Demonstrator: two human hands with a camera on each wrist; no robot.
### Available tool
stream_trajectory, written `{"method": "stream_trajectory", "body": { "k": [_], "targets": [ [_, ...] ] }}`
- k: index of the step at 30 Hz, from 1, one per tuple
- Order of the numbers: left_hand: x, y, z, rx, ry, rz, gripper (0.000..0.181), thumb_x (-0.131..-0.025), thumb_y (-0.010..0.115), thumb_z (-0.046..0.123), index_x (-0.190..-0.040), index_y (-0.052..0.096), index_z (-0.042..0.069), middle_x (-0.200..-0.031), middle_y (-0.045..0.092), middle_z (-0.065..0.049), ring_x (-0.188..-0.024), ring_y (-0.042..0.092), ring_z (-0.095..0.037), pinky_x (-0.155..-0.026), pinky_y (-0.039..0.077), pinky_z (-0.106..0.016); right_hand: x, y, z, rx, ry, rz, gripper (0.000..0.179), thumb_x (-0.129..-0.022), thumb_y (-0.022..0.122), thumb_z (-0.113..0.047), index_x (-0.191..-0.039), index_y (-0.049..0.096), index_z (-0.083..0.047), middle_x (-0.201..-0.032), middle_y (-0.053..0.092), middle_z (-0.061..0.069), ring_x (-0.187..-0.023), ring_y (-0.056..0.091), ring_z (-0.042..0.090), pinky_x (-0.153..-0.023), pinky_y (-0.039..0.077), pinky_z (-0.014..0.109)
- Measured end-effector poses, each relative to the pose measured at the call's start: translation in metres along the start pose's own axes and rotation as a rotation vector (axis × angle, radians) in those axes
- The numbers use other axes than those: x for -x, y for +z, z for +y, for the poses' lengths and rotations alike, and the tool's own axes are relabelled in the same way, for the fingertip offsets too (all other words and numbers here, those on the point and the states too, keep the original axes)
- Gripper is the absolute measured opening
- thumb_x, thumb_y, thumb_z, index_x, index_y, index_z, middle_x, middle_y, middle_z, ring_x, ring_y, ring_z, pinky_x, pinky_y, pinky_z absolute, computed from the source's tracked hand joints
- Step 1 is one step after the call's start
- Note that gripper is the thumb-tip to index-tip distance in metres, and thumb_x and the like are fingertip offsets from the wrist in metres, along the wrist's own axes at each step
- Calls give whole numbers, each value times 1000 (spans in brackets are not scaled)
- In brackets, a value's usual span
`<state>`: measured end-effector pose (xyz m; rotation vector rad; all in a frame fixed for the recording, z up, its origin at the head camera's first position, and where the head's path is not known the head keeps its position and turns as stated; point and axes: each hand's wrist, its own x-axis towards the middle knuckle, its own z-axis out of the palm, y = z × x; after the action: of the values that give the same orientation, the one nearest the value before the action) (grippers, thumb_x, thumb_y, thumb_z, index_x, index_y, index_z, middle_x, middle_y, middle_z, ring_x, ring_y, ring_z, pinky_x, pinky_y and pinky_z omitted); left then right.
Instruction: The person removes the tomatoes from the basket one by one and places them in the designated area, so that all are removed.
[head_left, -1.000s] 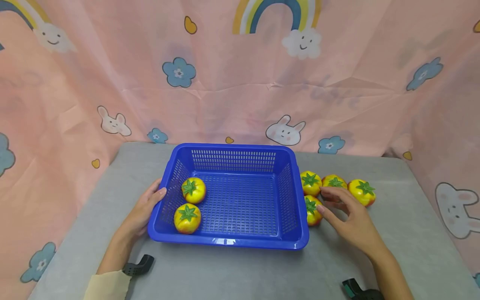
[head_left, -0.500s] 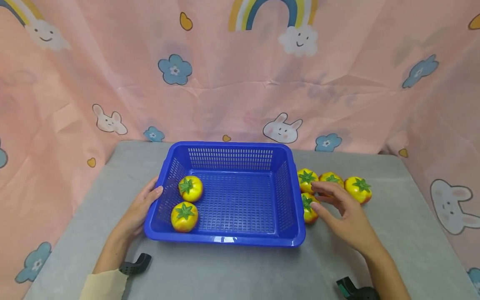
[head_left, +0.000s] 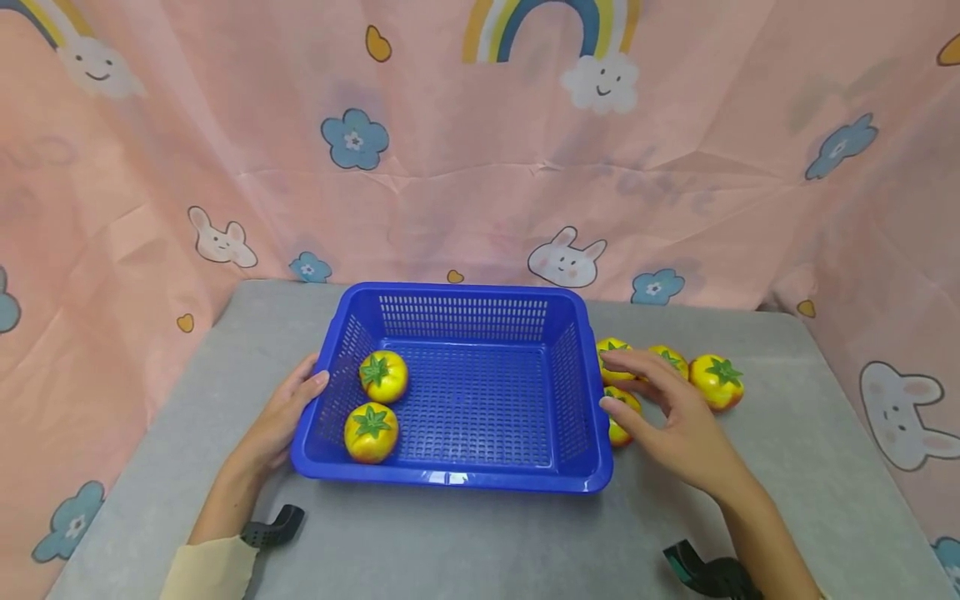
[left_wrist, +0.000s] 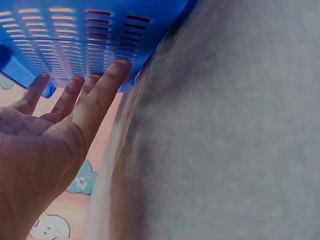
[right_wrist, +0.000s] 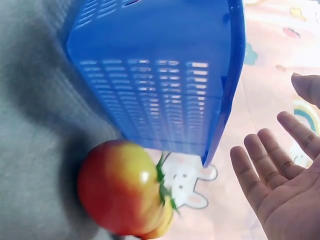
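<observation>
Presently, our left hand [head_left: 279,417] gripped the blue basket [head_left: 450,478] by its left rim; our right hand [head_left: 678,429], relaxed, grasped nothing beside the loose fruits [head_left: 716,385] at right. We judged one-sided lifting could roll the inner fruits [head_left: 371,442] rightward.

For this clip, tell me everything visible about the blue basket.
The blue basket is rectangular and looks like glossy plastic, with slotted walls, a perforated floor and a smooth, rounded rim. It appears to stand upright, open side up, on the grey table. Two yellow fruits with green leaves sit inside, along its left side. The left hand touches its left wall.
</observation>
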<state>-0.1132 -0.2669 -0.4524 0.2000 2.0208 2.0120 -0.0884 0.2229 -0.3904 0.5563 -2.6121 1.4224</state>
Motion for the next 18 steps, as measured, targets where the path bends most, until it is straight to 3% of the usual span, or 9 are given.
{"method": "stream_trajectory", "body": {
  "k": [4,6,10,13,18],
  "targets": [
    [0,1,0,3,-1,1,57,-116,39,31,-165,21,8,-137,60,9,-119,69,-9,-95,62,-31,-6,2,-7,30,22,-17,51,-99,75,-14,-148,59,-16,-149,60,6,-129,63,11,-105,44,5],
    [0,1,0,6,-1,2,57,-115,39,31,-165,22,9,-137,60,9,-119,69,-10,-95,62,-31,-9,3,-11,28,11,-22,52,-99,75,-13,-148,59,-18,-150,60,6,-129,62,8,-105,44,5],
    [-1,0,-1,6,0,-2,55,-116,39,32,-164,24,10,-138,59,8,-120,68,-10,-96,62,-32,-15,4,-16,31,-14,-42,52,-99,75,-13,-148,60,-21,-148,60,6,-132,62,14,-105,45,6],
    [-1,0,-1,6,-1,-3,56,-116,39,32,-165,23,10,-139,59,8,-120,68,-9,-96,62,-31,-19,4,-20,63,-16,-58,52,-99,75,-16,-148,60,-23,-150,60,3,-132,63,23,-106,52,16],
    [0,1,0,1,2,1,58,-116,39,31,-165,21,7,-138,59,7,-119,68,-10,-95,62,-31,-27,4,-28,93,-43,-86,52,-99,75,-17,-148,60,-25,-153,57,0,-135,59,21,-108,58,46]
  ]
}}
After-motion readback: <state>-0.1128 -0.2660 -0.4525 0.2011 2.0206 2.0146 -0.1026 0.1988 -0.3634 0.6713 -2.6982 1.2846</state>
